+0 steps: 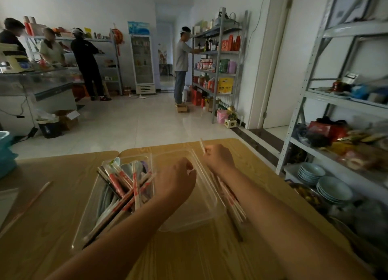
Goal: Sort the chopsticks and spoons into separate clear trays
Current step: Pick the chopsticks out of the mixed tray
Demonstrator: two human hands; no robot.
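Right hand (pixel 219 159) pinches one wrapped chopstick (pixel 202 145) near its far end, tip poking up past the knuckles, at the right side of the bench (pixel 52 216). Sorted chopsticks (pixel 230 194) lie lengthwise under that forearm; can't tell if they sit in a tray of their own. Lay yours parallel to them and lower it flat, so it doesn't bridge the rim of the middle tray (pixel 195 214).

Left hand (pixel 175 181) hovers over the middle tray, fingers curled; can't tell if it holds anything. That tray looks bare, probably meant for spoons (pixel 126 168). The spoons sit tangled under crossed chopsticks in the mixed tray (pixel 86 212), so lift the top sticks first, one at a time.

The bench is wood-grain and dimly lit. One stray chopstick (pixel 35 197) lies off to the left; don't miss it.

Shop room: stacked plates (pixel 333 190) low on the right, metal shelf rack (pixel 344 103) above them, fridge (pixel 142 63) at the back, people at the shelves.
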